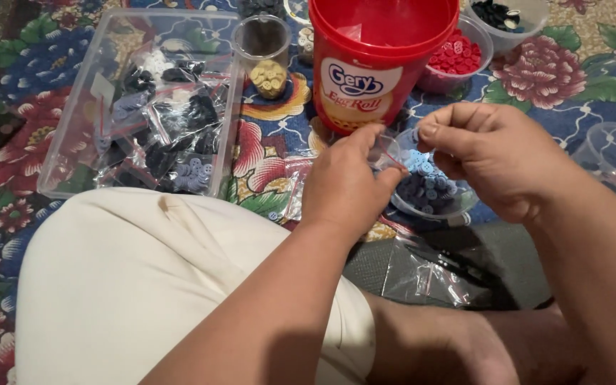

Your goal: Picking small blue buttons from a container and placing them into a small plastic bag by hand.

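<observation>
Both hands, left hand [344, 182] and right hand [490, 153], pinch small clear bag [385, 151] over bowl of blue buttons [428, 189]; bag-handling step, needs steady mouth.

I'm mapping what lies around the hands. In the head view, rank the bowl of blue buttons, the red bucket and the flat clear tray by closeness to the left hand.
From the left hand:
1. Bowl of blue buttons, just right.
2. Red bucket, directly beyond.
3. Flat clear tray, far left.

My red tub [379, 64] sits on the flowered, many-coloured cloth [557, 78]; grey-blue buttons [425, 189] fill one clear bowl [458, 208], red buttons [456, 55] another.
</observation>
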